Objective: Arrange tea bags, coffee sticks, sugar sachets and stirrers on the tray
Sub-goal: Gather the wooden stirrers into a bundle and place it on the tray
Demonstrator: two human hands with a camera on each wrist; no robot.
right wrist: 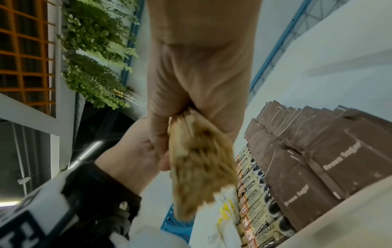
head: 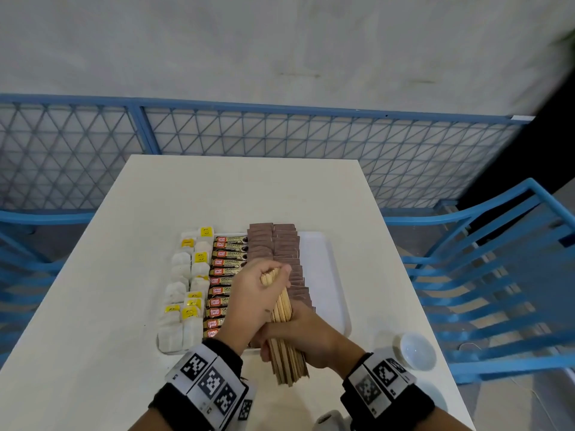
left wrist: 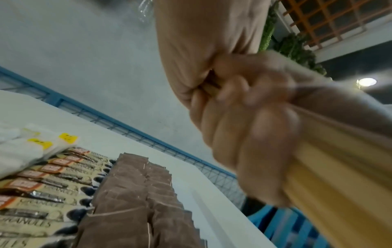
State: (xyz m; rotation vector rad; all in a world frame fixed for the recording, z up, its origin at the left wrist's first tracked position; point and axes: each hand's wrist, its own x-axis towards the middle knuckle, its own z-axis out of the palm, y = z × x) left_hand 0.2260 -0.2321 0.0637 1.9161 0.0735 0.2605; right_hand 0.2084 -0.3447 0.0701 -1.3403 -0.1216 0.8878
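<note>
A white tray (head: pixel 326 275) on the table holds white tea bags (head: pixel 183 293) with yellow tags at its left. Beside them run coffee sticks (head: pixel 222 284), then two rows of brown sugar sachets (head: pixel 273 247). The tray's right strip is bare. Both hands hold one thick bundle of wooden stirrers (head: pixel 283 337) above the tray's near edge. My left hand (head: pixel 264 290) grips its far end, my right hand (head: pixel 298 334) grips its near part. The stirrers (left wrist: pixel 331 176) fill the lower right of the left wrist view. Their blurred ends (right wrist: pixel 197 167) face the right wrist camera.
A small white bowl (head: pixel 415 349) stands on the table at the near right. Blue chairs (head: pixel 497 275) flank the table on both sides. A blue mesh fence (head: pixel 280 135) runs behind the table's far edge.
</note>
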